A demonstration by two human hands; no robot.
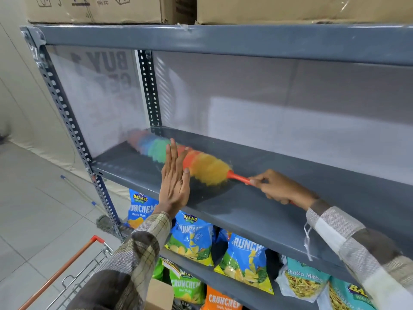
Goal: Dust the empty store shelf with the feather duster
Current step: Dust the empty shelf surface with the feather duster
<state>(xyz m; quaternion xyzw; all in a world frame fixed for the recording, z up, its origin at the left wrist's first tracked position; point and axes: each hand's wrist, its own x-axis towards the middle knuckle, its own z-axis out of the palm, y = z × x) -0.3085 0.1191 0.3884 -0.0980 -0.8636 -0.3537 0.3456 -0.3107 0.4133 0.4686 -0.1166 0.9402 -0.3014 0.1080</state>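
Observation:
A rainbow feather duster (201, 163) with an orange handle lies across the bare grey metal shelf (257, 211), its blurred fluffy head reaching toward the shelf's back left corner. My right hand (279, 189) grips the handle at the right. My left hand (175, 182) is held up flat in front of the shelf edge with fingers straight and together, covering part of the duster head and holding nothing.
Snack bags (245, 262) fill the shelf below. Cardboard boxes (301, 8) sit on the shelf above. A perforated grey upright (73, 128) frames the left side. A shopping cart with an orange handle (64, 267) stands at lower left, and a mop (105, 220) lies on the tiled floor.

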